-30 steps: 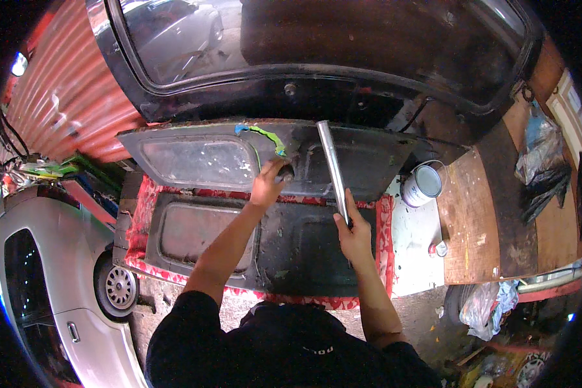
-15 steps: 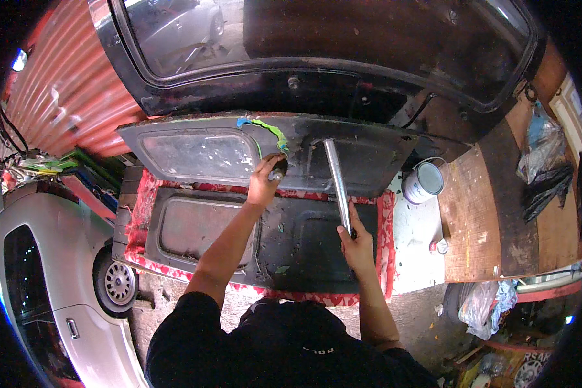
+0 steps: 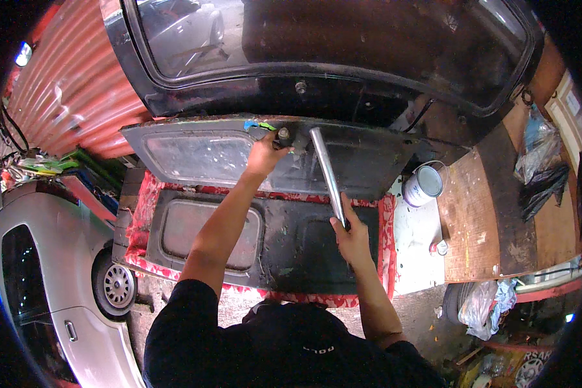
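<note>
Main risk: knuckles. Silver bar sits just right of the left hand, its far end over the upper dark panel, so a careless leftward swing could catch those fingers. Dark tool could also skid if its grip loosens or it meets the surface at a bad angle, likely scratching the panel. The panel itself might shift under a hard push (what props it isn't clear).

Fingers: left hand is curled around the dark tool, pale round end poking up above the grip; tool's lower tip is hidden by the hand, so can't say for sure whether it touches the panel. Right hand is wrapped round the near end of the silver bar, thumb along it, no visible gap.

Around them: green-and-blue strip just above the left fingers, near the panel's top edge. Lower dark panel lies nearer the person, on red patterned cloth. Paint can stands right of both panels, apart from the right hand.
</note>
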Motion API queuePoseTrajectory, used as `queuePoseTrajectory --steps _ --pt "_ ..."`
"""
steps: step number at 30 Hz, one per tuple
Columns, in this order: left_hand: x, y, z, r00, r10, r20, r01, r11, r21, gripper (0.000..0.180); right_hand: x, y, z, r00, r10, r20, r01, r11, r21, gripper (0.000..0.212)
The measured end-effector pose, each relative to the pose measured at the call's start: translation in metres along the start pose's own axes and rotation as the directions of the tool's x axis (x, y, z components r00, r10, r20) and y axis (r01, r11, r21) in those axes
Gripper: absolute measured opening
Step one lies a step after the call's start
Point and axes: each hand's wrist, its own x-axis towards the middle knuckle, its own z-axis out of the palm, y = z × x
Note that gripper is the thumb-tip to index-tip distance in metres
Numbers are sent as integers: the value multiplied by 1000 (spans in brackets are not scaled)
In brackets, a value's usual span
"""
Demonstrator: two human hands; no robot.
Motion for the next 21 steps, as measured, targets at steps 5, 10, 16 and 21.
queuePoseTrajectory --steps 5,10,16,21 --pt "4 -23 20 935 342 -95 -326 933 151 58 26 -24 12 981 -192 -34 182 966 -186 61" --pt "9 -8 28 988 155 25 -156 984 83 65 47 -30 4 998 0 57 13 977 -213 60" --pt "14 -24 27 952 301 -63 -292 948 127 64 43 -38 -3 981 -154 -117 138 981 -134 60" --pt "3 -17 32 956 291 -24 -284 947 152 60 47 -17 7 993 -38 109 78 918 -390 64"
